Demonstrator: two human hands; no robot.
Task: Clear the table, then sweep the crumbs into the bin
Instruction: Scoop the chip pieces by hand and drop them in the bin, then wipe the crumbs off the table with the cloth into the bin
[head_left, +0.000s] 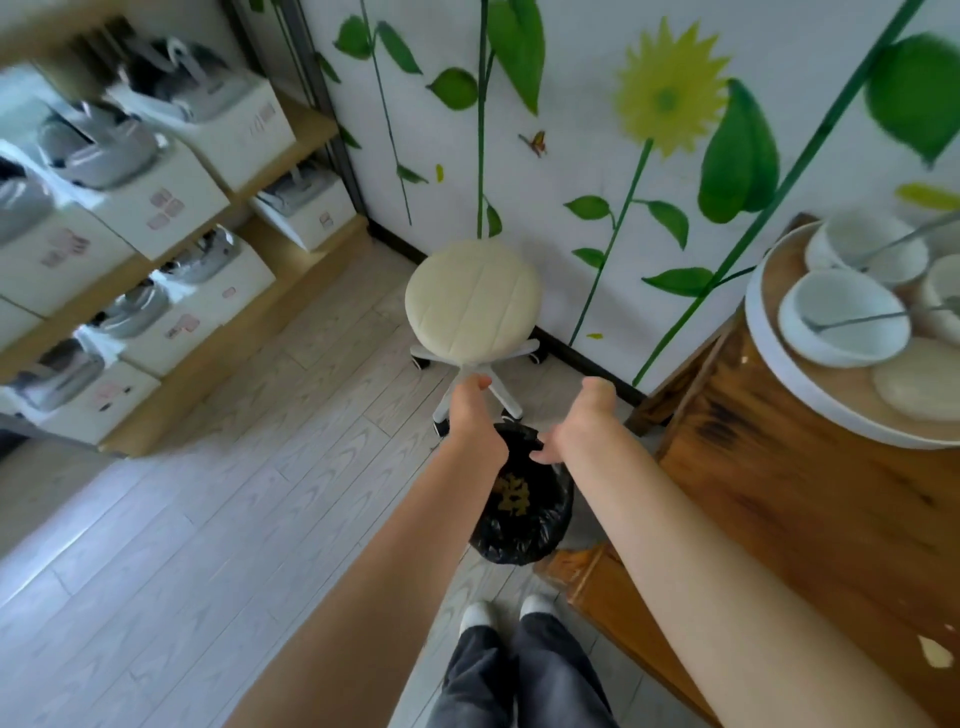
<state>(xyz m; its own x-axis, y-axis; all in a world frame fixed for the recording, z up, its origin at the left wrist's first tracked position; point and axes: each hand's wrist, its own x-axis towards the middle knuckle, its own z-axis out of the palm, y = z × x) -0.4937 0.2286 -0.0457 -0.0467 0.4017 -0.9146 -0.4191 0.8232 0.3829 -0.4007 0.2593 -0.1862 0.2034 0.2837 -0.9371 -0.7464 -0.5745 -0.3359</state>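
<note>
A bin lined with a black bag (530, 525) stands on the floor beside the wooden table (789, 509), with yellowish crumbs (511, 493) inside it. Both my arms reach out over the bin. My left hand (470, 413) hangs above its far rim with the fingers curled in and nothing visible in it. My right hand (582, 423) is just to the right, thumb spread toward the bag, fingers bent downward, empty. A round white-rimmed tray (763, 332) on the table holds white bowls (844, 317) with spoons. A pale scrap (935, 652) lies near the table's front edge.
A cream round stool (472, 301) on white castors stands just beyond the bin, against the flower-painted wall. Wooden shelves with white boxes (156, 208) fill the left side. My feet (506, 613) stand on pale plank floor behind the bin.
</note>
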